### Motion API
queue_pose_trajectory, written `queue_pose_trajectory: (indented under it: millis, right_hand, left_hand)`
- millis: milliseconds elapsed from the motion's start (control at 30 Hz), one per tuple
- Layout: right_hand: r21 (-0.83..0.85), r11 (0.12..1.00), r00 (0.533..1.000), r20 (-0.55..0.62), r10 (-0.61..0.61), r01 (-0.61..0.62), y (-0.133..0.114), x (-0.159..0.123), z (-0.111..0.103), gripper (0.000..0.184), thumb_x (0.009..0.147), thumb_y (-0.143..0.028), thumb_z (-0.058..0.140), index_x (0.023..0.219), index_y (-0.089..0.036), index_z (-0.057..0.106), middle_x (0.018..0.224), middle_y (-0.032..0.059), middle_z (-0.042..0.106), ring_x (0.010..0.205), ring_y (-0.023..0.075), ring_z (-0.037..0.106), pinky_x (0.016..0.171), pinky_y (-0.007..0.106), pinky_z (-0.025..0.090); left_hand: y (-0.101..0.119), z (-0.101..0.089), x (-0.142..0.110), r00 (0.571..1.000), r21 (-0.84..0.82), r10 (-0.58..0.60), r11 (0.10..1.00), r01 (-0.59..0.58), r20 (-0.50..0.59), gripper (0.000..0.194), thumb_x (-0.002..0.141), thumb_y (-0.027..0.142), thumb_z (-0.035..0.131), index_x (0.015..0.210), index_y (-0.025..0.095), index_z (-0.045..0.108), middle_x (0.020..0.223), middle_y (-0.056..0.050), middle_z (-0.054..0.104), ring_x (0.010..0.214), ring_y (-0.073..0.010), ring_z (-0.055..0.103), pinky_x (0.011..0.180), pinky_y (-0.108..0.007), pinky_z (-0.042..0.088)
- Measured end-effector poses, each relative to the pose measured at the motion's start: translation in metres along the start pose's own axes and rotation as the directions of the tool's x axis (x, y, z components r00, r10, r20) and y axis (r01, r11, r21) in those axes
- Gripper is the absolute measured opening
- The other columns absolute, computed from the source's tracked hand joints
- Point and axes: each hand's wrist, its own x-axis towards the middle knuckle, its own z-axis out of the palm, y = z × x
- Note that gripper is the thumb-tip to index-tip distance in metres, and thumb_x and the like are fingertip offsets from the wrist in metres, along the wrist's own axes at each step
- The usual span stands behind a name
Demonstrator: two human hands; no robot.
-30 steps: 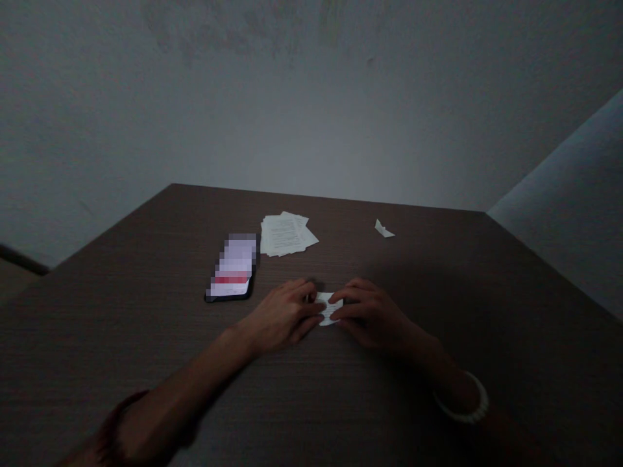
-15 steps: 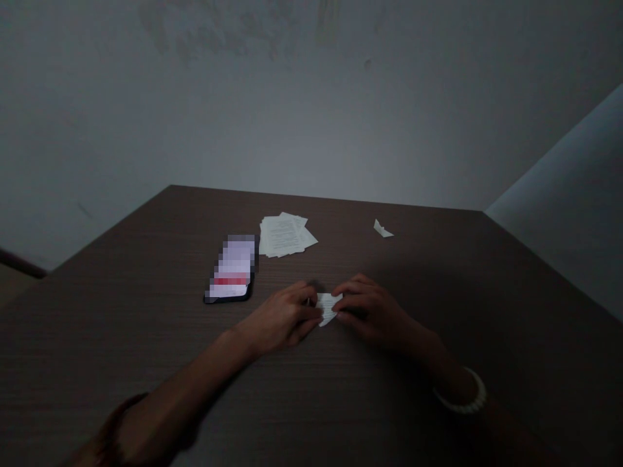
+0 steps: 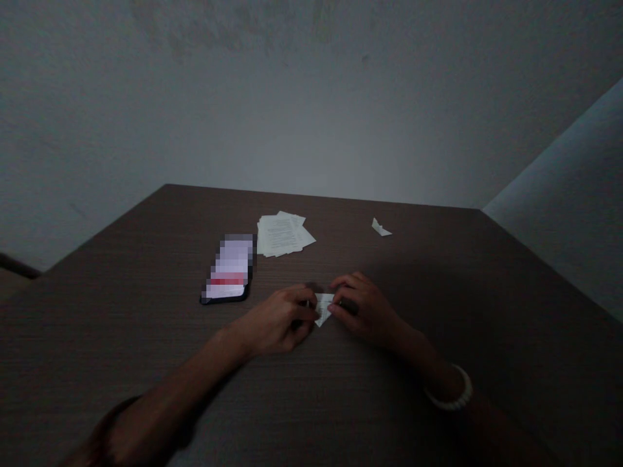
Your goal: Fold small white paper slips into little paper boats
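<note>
A small piece of printed white paper (image 3: 322, 309), folded to a point at the bottom, lies on the table between my hands. Its left side is gripped by the fingers of my left hand (image 3: 285, 318), which cover that edge. On the opposite side, my right hand (image 3: 370, 310) has its thumb and curled fingers at the paper's right edge, pinching the fold. Beyond my hands a small folded paper boat (image 3: 380, 228) stands on the table. A loose stack of printed paper sheets (image 3: 281, 235) lies farther back, left of centre.
A smartphone (image 3: 228, 267) with a lit, blurred screen lies left of my hands, beside the sheets. The brown wooden table (image 3: 316, 395) meets a pale stained wall (image 3: 302, 117) at the back. A whitish surface (image 3: 579, 168) slopes along the right.
The paper's right side has been folded inward, so its outline went from roughly square to a downward point. My right hand has moved slightly left; the left keeps its hold.
</note>
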Motion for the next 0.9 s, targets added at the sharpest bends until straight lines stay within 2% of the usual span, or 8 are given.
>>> queue_pose_trajectory:
  millis: [100, 433, 633, 900]
  right_hand:
    - [-0.020, 1.000, 1.000, -0.014, 0.020, -0.020, -0.0005, 0.0005, 0.0028, 0.007, 0.086, -0.023, 0.065, 0.082, -0.019, 0.061, 0.105, 0.0065, 0.063, 0.095, 0.0210, 0.054, 0.087, 0.038, 0.042]
    - [-0.040, 0.998, 0.998, -0.032, 0.045, -0.046, 0.0013, 0.0009, 0.0074, 0.010, 0.086, -0.025, 0.065, 0.080, -0.019, 0.059, 0.105, 0.0059, 0.062, 0.095, 0.0211, 0.054, 0.085, 0.038, 0.041]
    - [-0.052, 0.997, 0.998, -0.042, 0.053, -0.055, 0.0005, 0.0024, 0.0077, 0.009, 0.084, -0.022, 0.065, 0.080, -0.019, 0.058, 0.105, 0.0062, 0.062, 0.095, 0.0217, 0.053, 0.085, 0.038, 0.041]
    - [-0.071, 0.995, 0.997, -0.044, 0.065, -0.068, -0.0022, 0.0067, 0.0068, 0.010, 0.085, -0.022, 0.064, 0.079, -0.019, 0.057, 0.102, 0.0055, 0.062, 0.094, 0.0214, 0.052, 0.084, 0.037, 0.040]
  left_hand:
    - [0.0014, -0.0009, 0.0006, 1.000, -0.006, 0.024, 1.000, -0.024, 0.002, 0.017, 0.079, 0.007, 0.055, 0.082, 0.014, 0.071, 0.094, -0.007, 0.063, 0.087, -0.0193, 0.059, 0.076, -0.031, 0.048]
    - [0.0035, -0.0046, 0.0038, 0.999, -0.015, 0.043, 0.999, -0.043, 0.027, 0.019, 0.082, 0.006, 0.052, 0.082, 0.014, 0.069, 0.086, -0.005, 0.066, 0.081, -0.0180, 0.060, 0.076, -0.031, 0.047]
    - [0.0064, -0.0054, 0.0033, 0.996, -0.020, 0.063, 0.998, -0.062, 0.057, 0.023, 0.086, 0.010, 0.051, 0.096, 0.016, 0.070, 0.095, -0.006, 0.065, 0.087, -0.0192, 0.059, 0.078, -0.032, 0.047]
    - [0.0072, -0.0056, 0.0034, 0.996, -0.016, 0.031, 0.999, -0.030, 0.081, 0.026, 0.082, 0.009, 0.054, 0.097, 0.019, 0.072, 0.101, -0.007, 0.061, 0.092, -0.0196, 0.058, 0.082, -0.034, 0.048]
